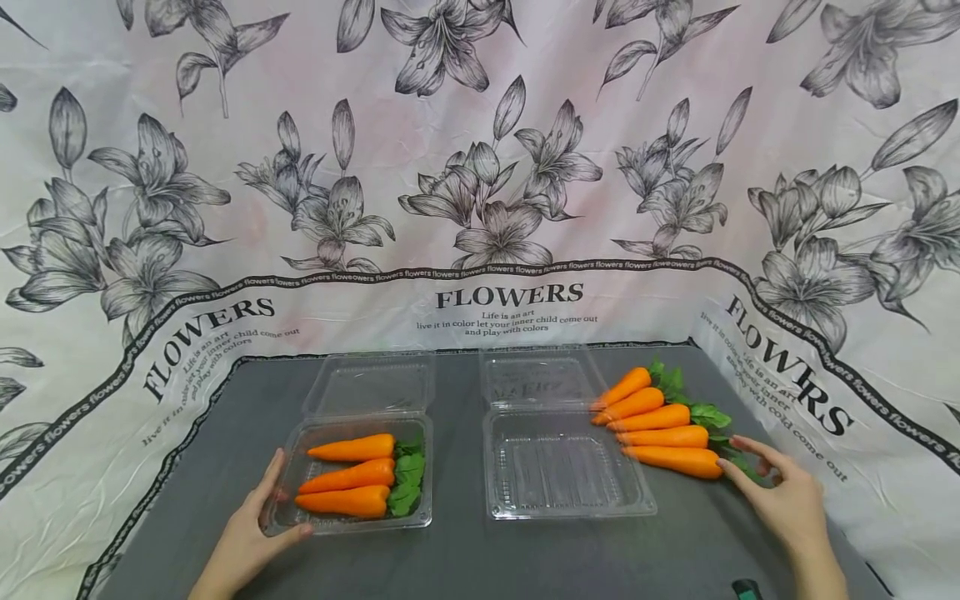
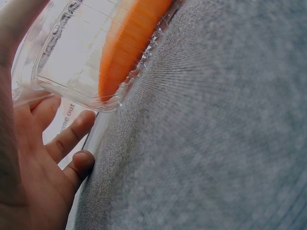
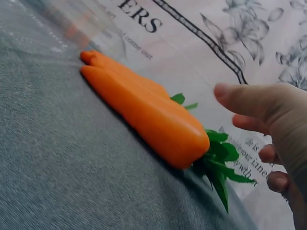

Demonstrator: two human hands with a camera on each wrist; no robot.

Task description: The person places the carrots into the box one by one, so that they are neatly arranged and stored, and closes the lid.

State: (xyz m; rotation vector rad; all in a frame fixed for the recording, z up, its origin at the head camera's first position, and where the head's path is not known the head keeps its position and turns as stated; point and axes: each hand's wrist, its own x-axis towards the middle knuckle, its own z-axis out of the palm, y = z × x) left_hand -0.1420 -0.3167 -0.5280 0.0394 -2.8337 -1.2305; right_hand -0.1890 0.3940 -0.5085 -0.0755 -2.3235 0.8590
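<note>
- Across the grey tabletop [image 1: 457, 500] from where I stand, two hinged clear plastic boxes sit side by side, lids laid back toward the flower-printed cloth [image 1: 495, 125].
- The left box [image 1: 408, 522] has three carrots [image 1: 360, 474] lying crosswise, leaves to the right; the right box [image 1: 570, 475] has none inside.
- Five more carrots [image 1: 663, 415] lie fanned to the right of that second box, tips at its side, leafy ends [image 1: 708, 415] outward. I can't tell whether the tips touch its rim.
- The person's left hand [image 1: 251, 525] frames the near left corner of the filled box, fingers loosely spread against it, steadying rather than clenching.
- The right hand [image 1: 783, 500] hangs just beside the thick end of the nearest carrot, grasping nothing; the wrist view shows a gap to the thumb.
- I'd judge the step as picking up a loose carrot. A good move would close thumb and fingers at its thick end, then lift it over the box's rim.
- A bare strip between the boxes gives room to pass. The right side is tighter: the cloth rises close behind the leaves, and a dark object [image 1: 746, 589], cut off by the frame, sits near the right forearm.
</note>
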